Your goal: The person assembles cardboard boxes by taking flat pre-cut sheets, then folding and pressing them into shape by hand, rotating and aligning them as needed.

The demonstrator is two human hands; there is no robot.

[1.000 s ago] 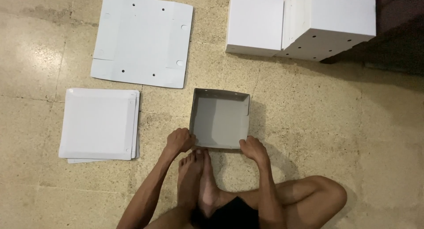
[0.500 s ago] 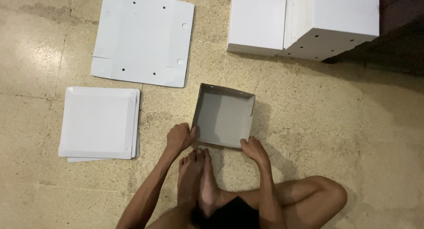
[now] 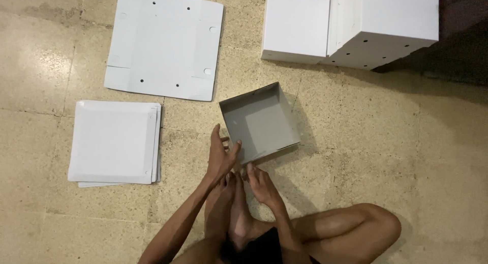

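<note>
Speckled floor — open tray, flat sheets, boxes.

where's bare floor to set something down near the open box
Bare floor lies right of the open grey box, below the white cartons and above the bent knee. Another patch lies below the stack of flat white sheets. It is crowded at the box's near corner, where left hand, right hand and feet meet.

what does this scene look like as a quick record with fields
setting: person seated on a speckled stone floor
left hand: open, against the near left corner of the open grey box
right hand: fingertips at the box's near edge
left: stack of flat white sheets
top left: unfolded white box blank
top right: assembled white boxes
</note>
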